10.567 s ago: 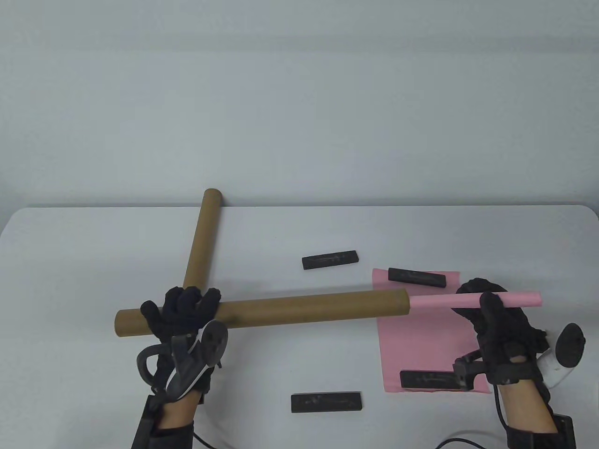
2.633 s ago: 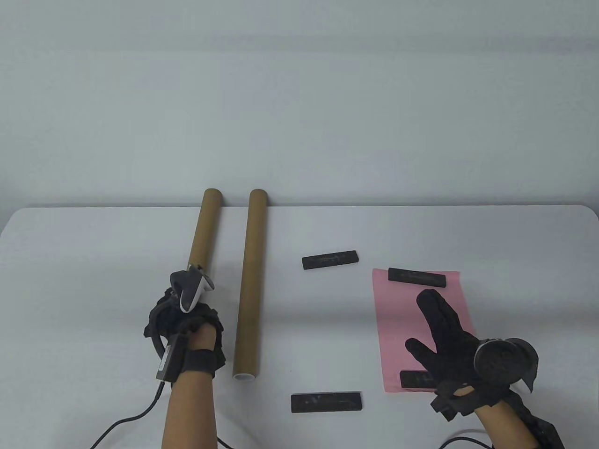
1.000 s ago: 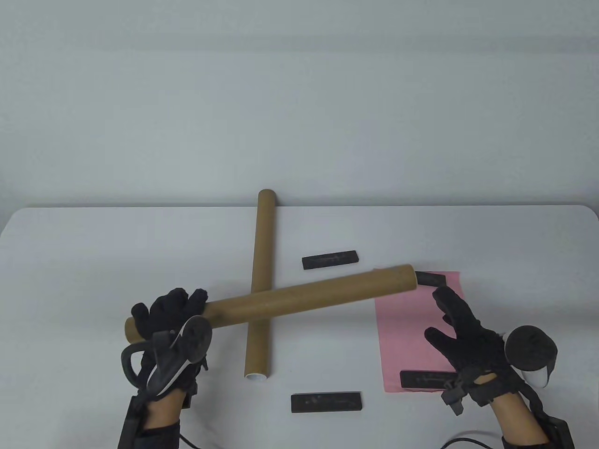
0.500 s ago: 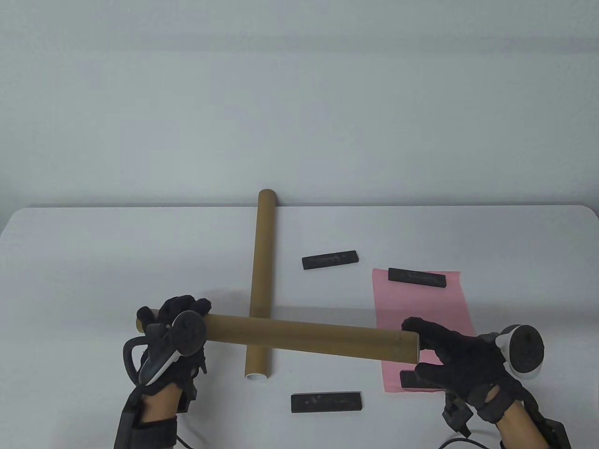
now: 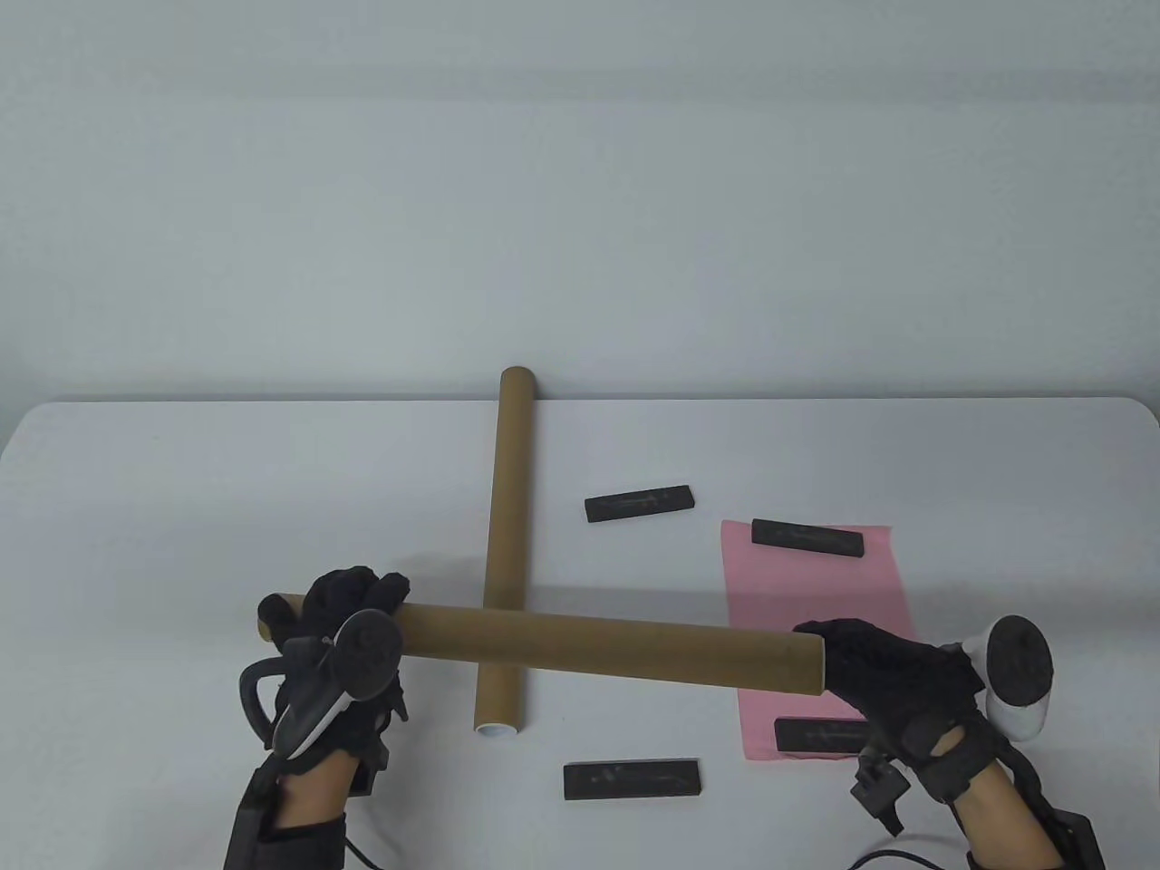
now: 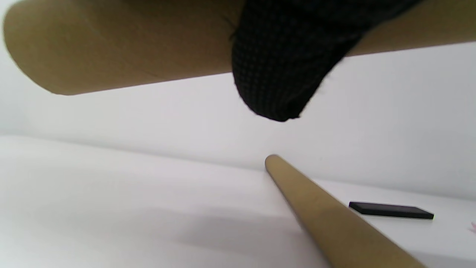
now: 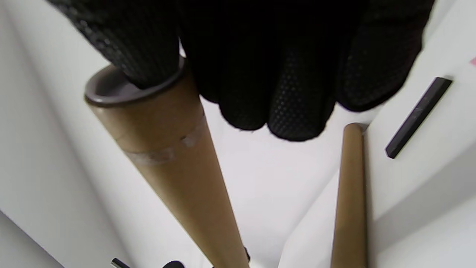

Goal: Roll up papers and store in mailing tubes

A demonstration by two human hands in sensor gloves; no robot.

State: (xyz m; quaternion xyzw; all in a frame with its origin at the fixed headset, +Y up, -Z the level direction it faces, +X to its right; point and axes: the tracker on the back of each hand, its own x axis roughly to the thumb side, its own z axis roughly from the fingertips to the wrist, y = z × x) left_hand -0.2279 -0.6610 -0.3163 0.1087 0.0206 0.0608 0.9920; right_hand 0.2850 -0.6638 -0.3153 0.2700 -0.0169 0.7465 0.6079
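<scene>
My left hand (image 5: 340, 607) grips the left end of a brown mailing tube (image 5: 598, 642) and holds it level above the table. My right hand (image 5: 852, 648) holds the tube's right end, with one finger on the rim of its grey cap (image 7: 108, 91). The tube also shows in the left wrist view (image 6: 111, 48) and in the right wrist view (image 7: 178, 149). A second brown tube (image 5: 504, 507) lies on the table under the held one, with a white cap at its near end. A flat pink paper (image 5: 816, 589) lies at the right.
Two black weights (image 5: 807, 537) (image 5: 820, 734) sit on the pink paper's far and near edges. Two more black weights (image 5: 639, 504) (image 5: 632, 779) lie on the white table (image 5: 181, 498) in the middle. The second tube's far end reaches the table's back edge.
The held tube's right end swung toward me and levelled out. My right hand left the pink paper, moved to that end and took hold of it. The left hand kept its grip.
</scene>
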